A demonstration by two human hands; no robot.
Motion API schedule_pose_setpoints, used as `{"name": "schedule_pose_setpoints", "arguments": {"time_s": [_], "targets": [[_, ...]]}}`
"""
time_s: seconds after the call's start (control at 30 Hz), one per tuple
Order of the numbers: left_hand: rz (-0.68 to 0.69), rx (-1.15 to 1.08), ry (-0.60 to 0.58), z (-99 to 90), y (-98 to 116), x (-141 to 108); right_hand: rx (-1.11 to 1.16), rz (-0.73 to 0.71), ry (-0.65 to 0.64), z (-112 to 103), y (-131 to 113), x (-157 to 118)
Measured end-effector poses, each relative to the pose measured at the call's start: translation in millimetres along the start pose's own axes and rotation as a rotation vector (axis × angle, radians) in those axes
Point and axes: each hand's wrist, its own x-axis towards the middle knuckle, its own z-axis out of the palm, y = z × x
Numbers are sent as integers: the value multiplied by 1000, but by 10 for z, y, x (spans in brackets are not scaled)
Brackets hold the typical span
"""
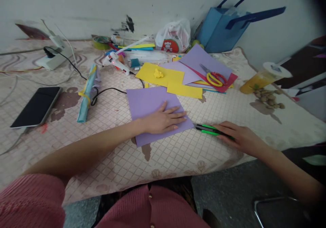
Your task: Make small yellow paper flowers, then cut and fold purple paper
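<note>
Under the left hand [164, 121], fingers spread, purple paper [147, 102] looks light, creasable — best pressed near edges — the right hand [236, 136] clasping a cutter [207, 129].

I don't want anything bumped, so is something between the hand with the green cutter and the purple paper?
Only the cutter in the right hand; nothing else visible is in between. Its tip is right by the near right corner of the purple paper. The left hand lies on the paper.
</note>
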Motion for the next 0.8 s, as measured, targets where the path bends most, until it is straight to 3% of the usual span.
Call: {"name": "schedule_pose_setpoints", "arguments": {"time_s": [0.8], "targets": [[-3,-11,-10,-5,0,2,-120,95,42,42,-296,-143]]}}
